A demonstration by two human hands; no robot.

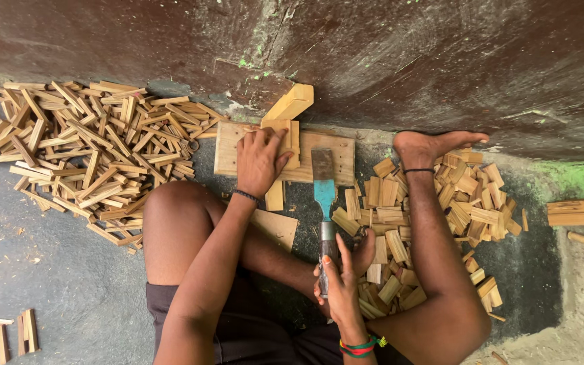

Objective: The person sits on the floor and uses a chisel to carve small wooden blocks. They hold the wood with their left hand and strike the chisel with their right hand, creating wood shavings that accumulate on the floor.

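The wooden block (284,138) stands on a flat wooden board (336,157) that lies on the ground against the dark wall (441,61). The left hand (259,159) lies on top of this block, fingers curled around its upper end and pressing it to the board. The right hand (339,280) is closed around the handle of a broad chisel (324,196), whose blue blade rests flat on the board just beside the block, not touching it. A longer pale wood piece (292,103) leans at the wall behind the block. To the left is a large heap of thin split sticks (89,155). To the right, a smaller heap of short wood chunks (427,216) lies around the person's bare foot (434,145) and lower leg, near the chisel. One flat wood offcut (275,228) lies under the left forearm, between the knee and the board.
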